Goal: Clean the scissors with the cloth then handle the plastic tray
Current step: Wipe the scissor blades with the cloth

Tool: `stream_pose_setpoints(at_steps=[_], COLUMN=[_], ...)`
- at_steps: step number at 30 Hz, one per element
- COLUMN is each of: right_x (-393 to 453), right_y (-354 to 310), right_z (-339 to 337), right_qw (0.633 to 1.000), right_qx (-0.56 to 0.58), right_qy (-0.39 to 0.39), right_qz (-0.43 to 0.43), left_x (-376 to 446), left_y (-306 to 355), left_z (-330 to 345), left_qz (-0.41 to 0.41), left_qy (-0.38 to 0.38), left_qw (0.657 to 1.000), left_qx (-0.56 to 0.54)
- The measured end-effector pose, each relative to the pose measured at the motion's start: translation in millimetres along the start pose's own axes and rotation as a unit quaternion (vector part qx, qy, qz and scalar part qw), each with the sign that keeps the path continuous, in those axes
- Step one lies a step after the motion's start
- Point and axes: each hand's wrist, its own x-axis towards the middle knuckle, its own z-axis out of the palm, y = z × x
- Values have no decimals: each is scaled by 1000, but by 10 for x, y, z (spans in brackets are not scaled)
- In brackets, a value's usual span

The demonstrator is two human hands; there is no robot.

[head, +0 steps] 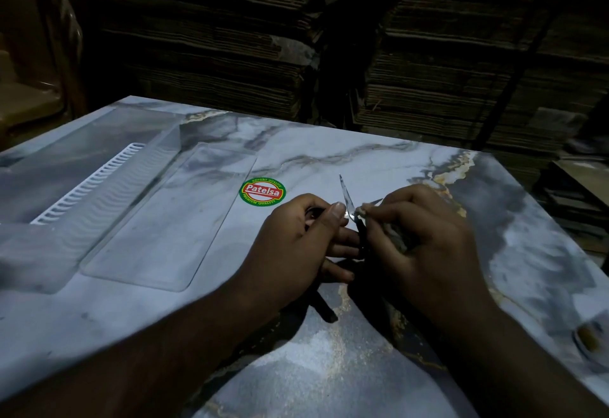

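Small scissors [346,196] with metal blades spread apart and dark handles are held over the marble-patterned table [379,160]. My left hand [296,246] grips the scissors near the pivot, its thumb pressed against one blade. My right hand [425,246] pinches a small greyish cloth [392,233] against the other blade. One blade tip points up and away from me. A clear plastic tray [138,206] lies flat on the table to the left of my hands, apart from them. A dark handle end [324,308] sticks out below my left hand.
A round red-and-green sticker [262,191] sits on the table between the tray and my hands. A white ribbed plastic piece [89,183] lies under a larger clear tray [66,160] at far left. Stacked flattened cardboard [428,71] fills the dark background. A small object [590,338] lies near the right edge.
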Motion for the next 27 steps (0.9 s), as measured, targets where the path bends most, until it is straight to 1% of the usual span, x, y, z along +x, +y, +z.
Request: stream_pose_setpoints(at_steps=[3,7,12,16,20,22,25,27], right_x=[-1,-26,-17,-8,-43,-41,-10,-2], right_y=[9,-89,-87,-19,-34,-56,-29,14], right_z=[-17,-10,59,15,24,38,18,-11], right_qw=[999,999,1000,999,1000,1000,1000,1000], right_qx=[-17,-5,2,-14,0,7,-4,-15], right_qy=[24,32,5,31,-8,-17,-5,13], right_qz=[25,9,-9,21,-5,-14,-8,18], left_x=[12,40,41,37,25,24,30,25], left_y=[-14,-49,-76,-95,-86,-69,-70,-73], left_z=[6,2,-32,-22,-36,-54,-40,-14], left_qz=[-8,-9,11,9,-11,-5,7,3], left_qy=[-1,-7,-10,-18,-12,-2,-8,-16], left_qw=[1000,1000,1000,1000,999,999,1000,1000], left_qx=[-9,-11,12,11,40,41,20,5])
